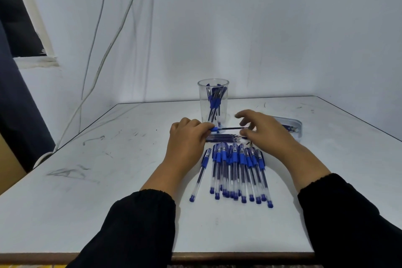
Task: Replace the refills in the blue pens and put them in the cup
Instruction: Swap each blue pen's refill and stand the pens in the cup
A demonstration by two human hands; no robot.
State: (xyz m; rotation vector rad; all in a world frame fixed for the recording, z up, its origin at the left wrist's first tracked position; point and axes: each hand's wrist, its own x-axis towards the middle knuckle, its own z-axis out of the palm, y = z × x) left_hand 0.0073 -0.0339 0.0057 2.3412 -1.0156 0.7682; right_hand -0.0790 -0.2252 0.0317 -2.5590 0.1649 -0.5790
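Both hands are out over the white table (108, 159), black sleeves (139, 228) pulled down to the wrists. The left hand (187, 137) has its fingers curled round the blue grip end of a pen (214, 129), held level just above the tabletop. A thin dark refill (232, 128) sticks out of that end toward the right hand (263, 128), whose thumb and one fingertip appear to meet at the refill's far tip while the other fingers are spread and lifted; whether they truly pinch it I cannot tell for certain. Just behind the hands stands a clear plastic cup (213, 93), upright, with several blue pens leaning inside it. Under the held pen, a small bundle of loose refills (221, 137) lies flat on the table, side by side. Nearer the person, a row of blue pens (235, 169) with clear barrels lies fanned out, caps pointing away toward the cup, some overlapping. To the right, partly hidden behind the right hand, sits a shallow clear tray (297, 125) with more refills in it. White cables (104, 50) hang down the wall at the left.
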